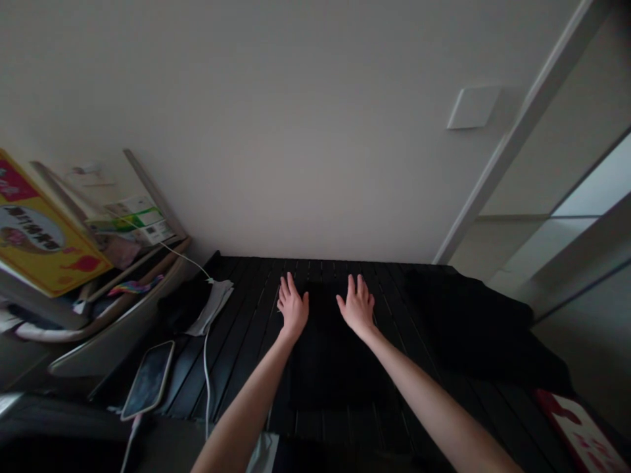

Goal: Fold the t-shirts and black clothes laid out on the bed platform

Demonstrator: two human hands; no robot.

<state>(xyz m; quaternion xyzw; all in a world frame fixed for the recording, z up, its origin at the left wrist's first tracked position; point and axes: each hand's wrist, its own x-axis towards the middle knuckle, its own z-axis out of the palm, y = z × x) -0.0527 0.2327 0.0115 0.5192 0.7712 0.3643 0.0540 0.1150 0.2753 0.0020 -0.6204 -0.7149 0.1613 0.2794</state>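
A black cloth (335, 361) lies on the dark slatted table (246, 309), between my forearms; its outline is hard to make out against the dark slats. My left hand (294, 305) rests at the cloth's far left edge, fingers stretched out toward the wall. At the far right edge is my right hand (358, 304), its fingers also extended and a little apart. Both palms face down, and neither hand grips anything. Whether the fingertips press on the cloth or on the slats I cannot tell.
Another black cloth (483, 322) covers the table's right side, near a red and white box (582, 427). On the left are a phone (149, 380) with a cable, a grey cloth (211, 307) and a yellow package (49, 230). A wall (315, 144) rises behind.
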